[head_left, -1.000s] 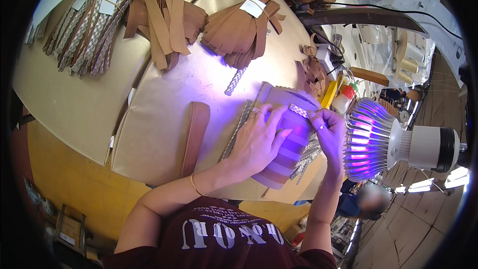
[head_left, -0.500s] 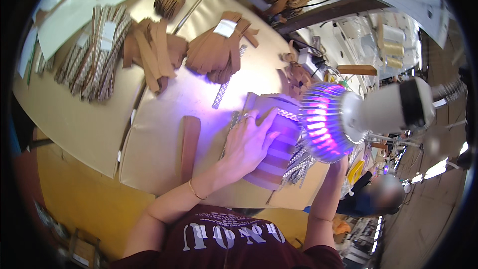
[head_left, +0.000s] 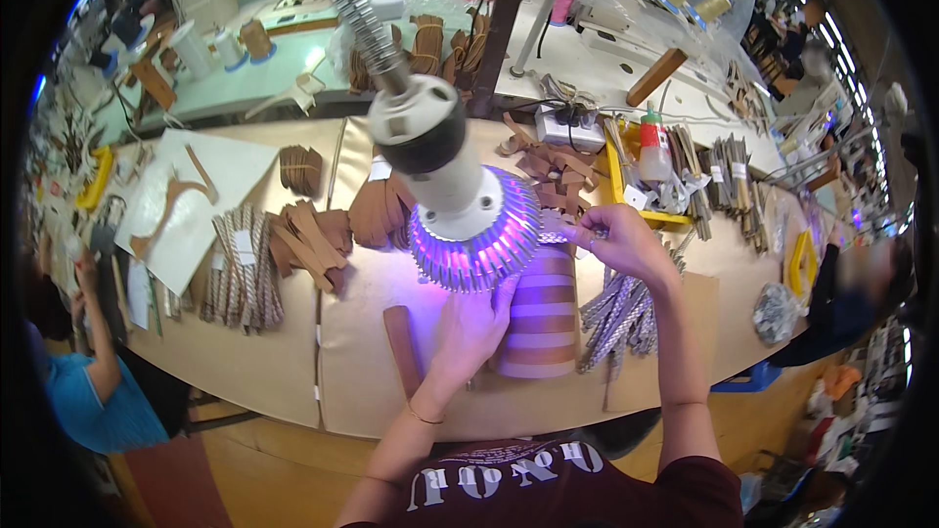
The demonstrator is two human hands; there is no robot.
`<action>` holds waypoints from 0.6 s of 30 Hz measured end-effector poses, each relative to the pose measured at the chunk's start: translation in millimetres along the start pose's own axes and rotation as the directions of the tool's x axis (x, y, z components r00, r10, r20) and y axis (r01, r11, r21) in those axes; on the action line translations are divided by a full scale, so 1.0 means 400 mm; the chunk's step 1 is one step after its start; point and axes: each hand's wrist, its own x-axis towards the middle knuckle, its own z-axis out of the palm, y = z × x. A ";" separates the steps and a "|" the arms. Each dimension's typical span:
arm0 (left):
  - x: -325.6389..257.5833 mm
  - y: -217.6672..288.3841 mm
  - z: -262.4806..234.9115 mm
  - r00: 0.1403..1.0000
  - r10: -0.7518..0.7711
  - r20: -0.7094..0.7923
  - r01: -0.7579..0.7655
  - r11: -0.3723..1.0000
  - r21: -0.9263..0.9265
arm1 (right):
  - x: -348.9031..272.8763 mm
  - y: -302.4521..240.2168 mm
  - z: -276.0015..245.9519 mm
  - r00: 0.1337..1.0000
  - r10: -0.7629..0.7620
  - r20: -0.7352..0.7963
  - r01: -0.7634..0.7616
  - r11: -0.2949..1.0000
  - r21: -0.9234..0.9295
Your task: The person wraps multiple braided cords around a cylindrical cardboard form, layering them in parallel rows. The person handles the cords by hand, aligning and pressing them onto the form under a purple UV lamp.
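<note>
Worktop [head_left: 367,406]: lay tan under the striped panel [head_left: 541,323].
Left hand [head_left: 471,328]: lay at the panel's left edge; the lamp [head_left: 477,246] hid its fingertips, grip untellable.
Right hand [head_left: 628,241]: pinched a braided strip [head_left: 558,232] at the panel's far end.
Bottle [head_left: 653,151]: stood beyond.

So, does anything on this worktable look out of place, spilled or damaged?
Only the brown scraps, heaped in a loose tangle left of the yellow tray, look untidy against the neat brown bundle. No spill shows; the striped piece looks undamaged where visible.
</note>
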 end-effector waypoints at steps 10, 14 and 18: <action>0.011 0.024 -0.002 0.997 0.060 -0.053 -0.055 0.995 0.087 | -0.011 0.046 0.037 0.995 -0.071 -0.069 0.076 0.994 0.079; 0.013 0.022 0.000 0.999 0.038 -0.033 -0.037 0.998 0.041 | -0.001 0.065 0.067 0.991 -0.088 -0.100 0.098 0.990 0.099; 0.019 0.019 -0.007 0.999 0.033 -0.003 -0.033 0.999 0.038 | 0.004 0.074 0.081 0.996 -0.030 -0.088 0.041 0.992 0.120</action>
